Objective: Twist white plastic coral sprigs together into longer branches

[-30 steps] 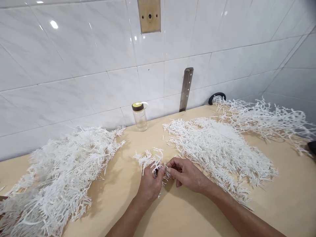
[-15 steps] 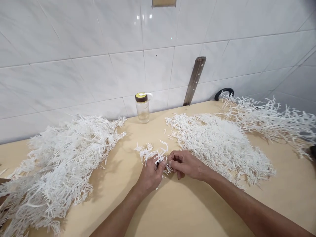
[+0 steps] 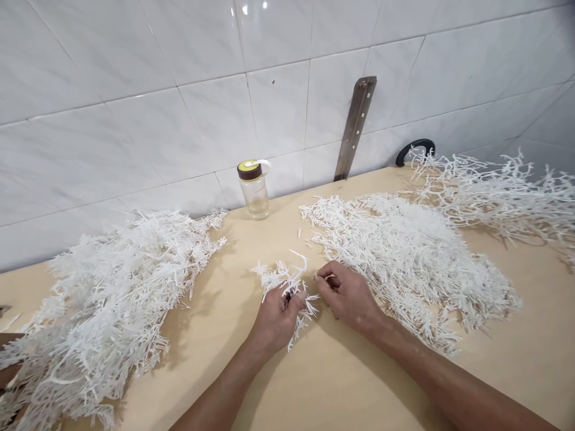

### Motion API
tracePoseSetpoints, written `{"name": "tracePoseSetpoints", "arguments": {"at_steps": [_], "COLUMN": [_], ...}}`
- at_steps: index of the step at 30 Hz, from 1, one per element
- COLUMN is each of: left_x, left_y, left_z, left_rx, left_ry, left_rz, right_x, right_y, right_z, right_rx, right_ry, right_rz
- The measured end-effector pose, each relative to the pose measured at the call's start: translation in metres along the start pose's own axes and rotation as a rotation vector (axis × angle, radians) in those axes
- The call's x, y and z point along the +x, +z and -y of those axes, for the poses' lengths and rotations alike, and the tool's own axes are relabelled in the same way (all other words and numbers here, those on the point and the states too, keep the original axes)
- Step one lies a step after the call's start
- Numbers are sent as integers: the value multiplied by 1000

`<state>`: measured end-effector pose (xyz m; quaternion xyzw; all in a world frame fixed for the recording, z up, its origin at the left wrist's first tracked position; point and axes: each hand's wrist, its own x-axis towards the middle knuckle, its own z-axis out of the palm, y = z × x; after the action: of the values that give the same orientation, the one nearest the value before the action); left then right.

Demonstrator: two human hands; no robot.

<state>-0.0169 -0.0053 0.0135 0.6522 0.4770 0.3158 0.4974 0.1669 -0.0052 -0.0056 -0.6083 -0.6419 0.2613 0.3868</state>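
Observation:
My left hand (image 3: 277, 317) is closed around a white branched plastic sprig (image 3: 275, 277), whose thin twigs stick out above and to the right of the fingers. Just to the right, apart from the sprig, my right hand (image 3: 345, 294) has thumb and forefinger pinched together. Whatever is between those fingertips is too small to make out. Close beyond my right hand lies a broad heap of short white plastic twigs (image 3: 404, 251). A larger pile of white branched sprigs (image 3: 130, 281) covers the left side of the table (image 3: 309, 383).
A clear jar (image 3: 255, 194) with a dark and yellow lid stands near the wall. A metal strip (image 3: 354, 129) leans there. At the back right are a black curved object (image 3: 415, 149) and larger bare white branches (image 3: 507, 194). Something brown (image 3: 9, 371) shows partly at the left edge.
My right hand has drawn away from the sprig to the right, opening a gap between the hands. My left hand keeps hold of the sprig. The camera view has tipped slightly downward.

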Motion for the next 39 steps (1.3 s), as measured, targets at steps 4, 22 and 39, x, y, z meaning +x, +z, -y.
{"name": "tracePoseSetpoints", "arguments": {"at_steps": [4,22,39], "left_x": [0,-3,0], "left_y": [1,12,12], "left_z": [2,0,4], "left_rx": [15,66,-69], "left_ry": [-28,38,-24], "left_rz": [-62,-247,-307], "right_x": [7,-13,-21], "right_y": [-25,3,3], "right_z": [-3,21,36], "right_rx": [-130,312,122], "right_ry": [-6,155,-367], "right_rz": [-272,236,139]}}
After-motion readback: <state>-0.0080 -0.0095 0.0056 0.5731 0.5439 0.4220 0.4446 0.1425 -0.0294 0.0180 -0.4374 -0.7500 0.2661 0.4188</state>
